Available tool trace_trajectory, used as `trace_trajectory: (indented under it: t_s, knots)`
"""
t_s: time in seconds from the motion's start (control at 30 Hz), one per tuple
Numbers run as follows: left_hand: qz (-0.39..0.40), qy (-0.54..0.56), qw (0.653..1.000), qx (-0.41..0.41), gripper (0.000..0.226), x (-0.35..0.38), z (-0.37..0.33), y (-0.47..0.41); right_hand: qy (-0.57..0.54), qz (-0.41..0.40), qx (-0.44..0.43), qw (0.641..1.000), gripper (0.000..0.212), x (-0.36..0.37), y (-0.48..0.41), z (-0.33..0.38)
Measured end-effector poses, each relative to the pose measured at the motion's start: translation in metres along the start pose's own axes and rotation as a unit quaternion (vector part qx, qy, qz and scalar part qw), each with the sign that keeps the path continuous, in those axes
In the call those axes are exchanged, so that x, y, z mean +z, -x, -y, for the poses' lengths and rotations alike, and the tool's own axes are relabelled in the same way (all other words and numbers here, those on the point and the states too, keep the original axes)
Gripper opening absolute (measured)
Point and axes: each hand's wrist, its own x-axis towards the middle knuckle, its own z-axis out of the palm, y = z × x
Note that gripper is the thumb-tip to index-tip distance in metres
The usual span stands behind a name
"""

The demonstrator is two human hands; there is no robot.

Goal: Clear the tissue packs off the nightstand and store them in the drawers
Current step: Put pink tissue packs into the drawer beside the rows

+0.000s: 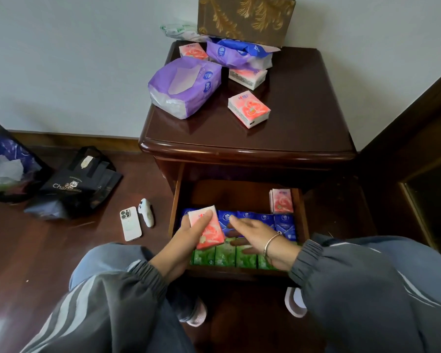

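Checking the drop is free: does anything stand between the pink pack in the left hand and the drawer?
Nothing blocks the open drawer, but blue packs and green packs fill the front rows under the pink pack in the left hand; bare bottom shows only behind them.

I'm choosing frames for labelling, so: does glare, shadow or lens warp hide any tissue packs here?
Head view: no; wide-angle warp bows the glossy dark wooden nightstand, whose front rim shows glare; the back of the open wooden drawer lies in shadow, yet the pink pocket tissue pack in the left hand reads clearly.
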Motion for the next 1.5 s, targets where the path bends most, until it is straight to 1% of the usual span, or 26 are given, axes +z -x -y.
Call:
trace_trajectory:
  t_s: [0.07, 0.17, 0.2, 0.27, 0.33, 0.43, 0.5, 0.57, 0.63, 0.67, 0.73, 0.77, 0.8, 0.87, 0.97, 1.07, 1.13, 1.2, 1.3, 1.4, 1.5]
  knots:
    - [0.032, 0.006, 0.999, -0.012, 0.058, 0.012, 0.001, 0.001, -0.066, 0.047, 0.031, 0.996, 0.025, 0.000, 0.014, 0.000]
    - [0.028, 0.025, 0.999, -0.032, 0.077, 0.025, 0.001, 0.002, -0.121, 0.024, 0.051, 0.991, 0.032, -0.003, 0.016, -0.006]
    - [0.026, 0.021, 0.999, -0.032, 0.081, 0.029, 0.001, 0.002, -0.138, 0.018, 0.055, 0.989, 0.031, -0.003, 0.015, -0.008]
    - [0.030, 0.008, 0.999, -0.033, 0.082, 0.033, 0.001, 0.002, -0.173, 0.014, 0.061, 0.983, 0.022, -0.002, 0.011, -0.012]
    - [0.038, 0.007, 0.998, -0.039, 0.079, 0.033, 0.002, 0.001, -0.185, -0.001, 0.065, 0.981, 0.013, 0.001, 0.004, -0.017]
    - [0.040, -0.018, 0.998, -0.053, 0.081, 0.028, 0.007, -0.001, -0.234, -0.021, 0.092, 0.968, 0.009, 0.002, -0.009, -0.023]
    - [0.009, -0.081, 0.996, -0.044, 0.080, 0.023, 0.006, -0.002, -0.290, -0.043, 0.117, 0.949, 0.013, -0.008, -0.021, -0.027]
    - [-0.083, -0.169, 0.982, 0.006, 0.073, 0.009, 0.003, -0.005, -0.321, -0.089, 0.128, 0.934, 0.014, -0.025, -0.035, -0.031]
    - [-0.174, -0.257, 0.948, 0.072, 0.056, -0.012, 0.001, -0.009, -0.320, -0.151, 0.131, 0.926, 0.013, -0.042, -0.050, -0.033]
    - [-0.207, -0.301, 0.927, 0.085, 0.050, -0.022, 0.000, -0.011, -0.321, -0.175, 0.130, 0.922, 0.014, -0.049, -0.059, -0.033]
    - [-0.263, -0.372, 0.889, 0.054, 0.050, -0.037, 0.001, -0.013, -0.317, -0.195, 0.126, 0.920, 0.017, -0.057, -0.075, -0.031]
    - [-0.277, -0.387, 0.879, 0.025, 0.052, -0.041, 0.003, -0.014, -0.317, -0.195, 0.124, 0.920, 0.018, -0.059, -0.082, -0.030]
    - [-0.274, -0.389, 0.880, -0.002, 0.053, -0.042, 0.005, -0.014, -0.320, -0.197, 0.122, 0.919, 0.019, -0.060, -0.088, -0.029]
    - [-0.240, -0.378, 0.894, -0.035, 0.048, -0.041, 0.011, -0.016, -0.329, -0.210, 0.113, 0.914, 0.020, -0.062, -0.100, -0.030]
    - [-0.210, -0.361, 0.907, -0.048, 0.042, -0.039, 0.015, -0.018, -0.328, -0.229, 0.111, 0.910, 0.035, -0.064, -0.112, -0.031]
    - [-0.212, -0.359, 0.908, -0.046, 0.041, -0.041, 0.016, -0.020, -0.255, -0.257, 0.140, 0.922, 0.047, -0.062, -0.118, -0.035]
    - [-0.210, -0.353, 0.911, -0.045, 0.037, -0.041, 0.016, -0.020, -0.201, -0.282, 0.144, 0.927, 0.051, -0.062, -0.119, -0.038]
    - [-0.209, -0.355, 0.910, -0.042, 0.034, -0.041, 0.016, -0.020, -0.138, -0.300, 0.131, 0.935, 0.052, -0.064, -0.117, -0.041]
    - [-0.206, -0.356, 0.911, -0.038, 0.037, -0.041, 0.015, -0.019, 0.010, -0.334, 0.104, 0.937, 0.053, -0.072, -0.115, -0.043]
    - [-0.204, -0.356, 0.911, -0.037, 0.039, -0.041, 0.015, -0.019, 0.187, -0.346, 0.069, 0.917, 0.046, -0.077, -0.110, -0.046]
    - [-0.204, -0.360, 0.910, -0.038, 0.041, -0.041, 0.016, -0.019, 0.339, -0.352, -0.007, 0.872, 0.035, -0.079, -0.102, -0.051]
